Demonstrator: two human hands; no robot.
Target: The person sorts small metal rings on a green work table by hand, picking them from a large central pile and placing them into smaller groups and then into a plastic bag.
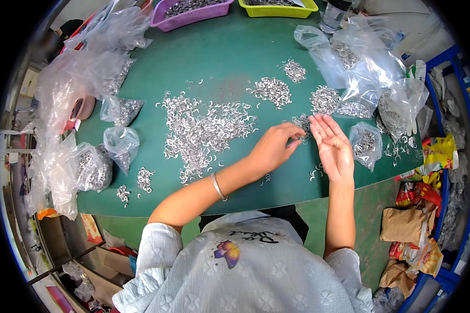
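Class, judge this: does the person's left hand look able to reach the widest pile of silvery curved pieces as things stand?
Probably yes: the left hand is just right of the widest pile, nothing visible stands between them, and the pieces lie loose, uncovered.

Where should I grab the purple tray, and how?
Probably at both ends of the tray's near rim, coming from the near side: that long rim faces you across bare table. Keep it level, since metal pieces lie loose inside.
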